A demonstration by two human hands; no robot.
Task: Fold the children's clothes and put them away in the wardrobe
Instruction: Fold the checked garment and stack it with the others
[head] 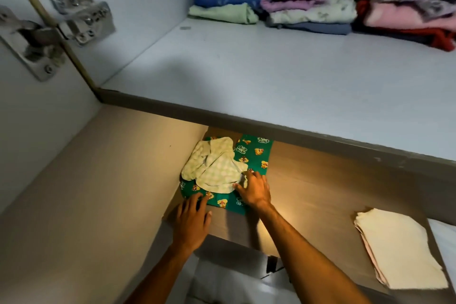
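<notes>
Left hand: fingers flat, touching green printed garment on lower shelf.
Right hand: fingers spread, pressing pale checked garment.

White lettering on the green printed garment is illegible.

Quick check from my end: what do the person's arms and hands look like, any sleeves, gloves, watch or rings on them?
Both forearms are bare as far as the picture shows; no sleeve edge comes into view. The left hand and the right hand wear no gloves. No watch or bracelet shows at either wrist, and I can see no rings, though the fingers are small in the dim light, so a thin band could be missed.
</notes>
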